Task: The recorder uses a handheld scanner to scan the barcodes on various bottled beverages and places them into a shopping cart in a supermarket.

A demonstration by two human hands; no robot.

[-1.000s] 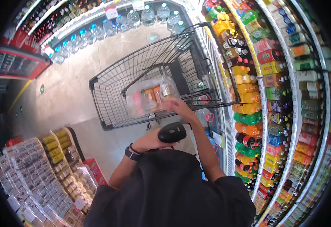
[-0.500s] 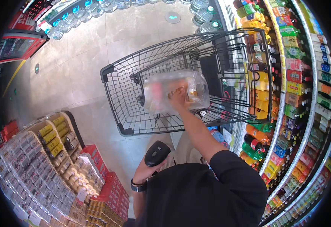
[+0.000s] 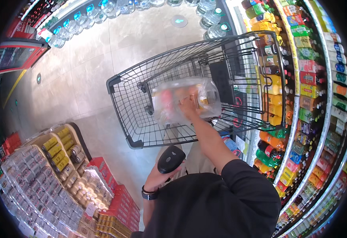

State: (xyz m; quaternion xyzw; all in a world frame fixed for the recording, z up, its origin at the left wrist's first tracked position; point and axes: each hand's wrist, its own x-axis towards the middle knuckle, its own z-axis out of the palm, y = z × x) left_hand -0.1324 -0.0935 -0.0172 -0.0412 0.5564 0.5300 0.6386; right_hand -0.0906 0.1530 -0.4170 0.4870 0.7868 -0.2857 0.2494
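Observation:
A black handheld barcode scanner (image 3: 171, 159) is in my left hand (image 3: 156, 178), low in front of my body, with my fingers wrapped round its grip. My right hand (image 3: 187, 108) reaches down over the shopping cart (image 3: 136, 137) to a clear plastic bag (image 3: 173, 84) of packaged goods. Its fingers are at the bag's middle, beside an orange-brown item (image 3: 194, 100); blur and plastic hide whether they close on it. A clear container with a yellow label (image 3: 208, 98) lies at the bag's right end, and something reddish-pink (image 3: 167, 97) shows through at its left.
Shelves of drink bottles (image 3: 274, 83) rise close on the right, beside the cart. Large water bottles (image 3: 98, 14) line the far side. A display of cans and cartons (image 3: 42, 174) stands at lower left, with red boxes (image 3: 120, 206) next to it. Pale floor tiles (image 3: 86, 71) lie between.
My left hand and the scanner have shifted slightly right and up. The cart and bag sit slightly lower in view. My right hand stays at the bag, a little lower.

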